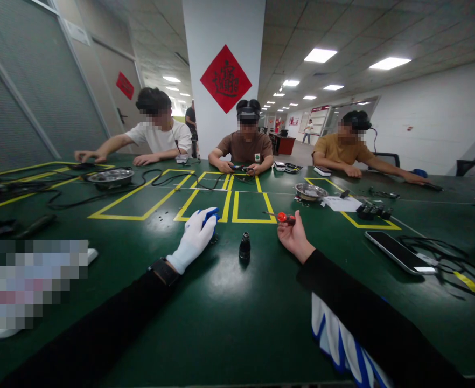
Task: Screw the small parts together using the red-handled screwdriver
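My left hand (197,234) wears a white glove with blue fingertips and rests on the green table, fingers curled; what they hold, if anything, is hidden. In my bare right hand (295,234) is a red and black screwdriver (286,219), its thin shaft pointing left. Between my hands, a little nearer to me, a small black cylindrical part (244,248) stands upright, touched by neither hand.
White and blue gloves (338,339) lie under my right forearm. A phone (399,252) and cables (451,258) are at the right. Metal bowls (311,192) and yellow tape outlines lie farther off. Three people sit opposite.
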`<move>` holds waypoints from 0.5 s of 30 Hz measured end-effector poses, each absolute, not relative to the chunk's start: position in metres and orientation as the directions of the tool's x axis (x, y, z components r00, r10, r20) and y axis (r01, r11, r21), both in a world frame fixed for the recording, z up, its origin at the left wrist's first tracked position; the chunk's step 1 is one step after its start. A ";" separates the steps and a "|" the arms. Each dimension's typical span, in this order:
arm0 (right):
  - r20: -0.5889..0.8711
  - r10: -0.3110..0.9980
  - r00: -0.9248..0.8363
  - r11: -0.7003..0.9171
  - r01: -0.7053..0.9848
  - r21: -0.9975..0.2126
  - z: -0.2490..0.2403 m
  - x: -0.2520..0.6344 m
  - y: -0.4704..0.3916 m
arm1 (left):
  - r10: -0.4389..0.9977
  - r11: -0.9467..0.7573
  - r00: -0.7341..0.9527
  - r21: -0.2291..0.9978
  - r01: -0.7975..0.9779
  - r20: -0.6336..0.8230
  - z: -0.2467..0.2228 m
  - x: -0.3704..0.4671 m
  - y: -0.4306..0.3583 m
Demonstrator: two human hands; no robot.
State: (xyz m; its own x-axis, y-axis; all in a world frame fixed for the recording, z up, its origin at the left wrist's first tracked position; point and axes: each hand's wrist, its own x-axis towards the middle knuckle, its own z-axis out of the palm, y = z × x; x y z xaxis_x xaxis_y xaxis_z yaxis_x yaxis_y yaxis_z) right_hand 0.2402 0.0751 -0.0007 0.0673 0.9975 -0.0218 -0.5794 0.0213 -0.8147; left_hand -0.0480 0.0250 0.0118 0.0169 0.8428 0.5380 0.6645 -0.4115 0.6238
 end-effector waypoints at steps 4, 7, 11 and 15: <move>0.000 0.997 0.073 0.045 -0.620 -0.783 -0.006 0.234 0.080 | 0.948 -0.173 -0.110 0.773 0.610 0.300 -0.004 -0.064 0.046; 0.033 0.998 0.055 0.059 -0.604 -0.795 -0.009 0.227 0.078 | 0.945 -0.197 -0.074 0.736 0.647 0.318 -0.015 -0.066 0.051; 0.100 0.995 0.009 0.089 -0.537 -0.839 -0.011 0.220 0.072 | 0.937 -0.191 -0.080 0.690 0.699 0.340 -0.019 -0.064 0.051; 0.160 0.987 -0.034 0.126 -0.462 -0.878 -0.010 0.215 0.065 | 0.936 -0.191 -0.076 0.679 0.709 0.343 -0.019 -0.065 0.050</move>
State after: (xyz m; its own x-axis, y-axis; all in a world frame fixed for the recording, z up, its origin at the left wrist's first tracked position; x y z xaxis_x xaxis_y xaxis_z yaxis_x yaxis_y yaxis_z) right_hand 0.2154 0.0654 -0.0098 -0.0339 0.9866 0.1595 -0.4617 0.1261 -0.8780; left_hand -0.0648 0.0504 -0.0186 -0.0761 0.9363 0.3430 0.7090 -0.1911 0.6788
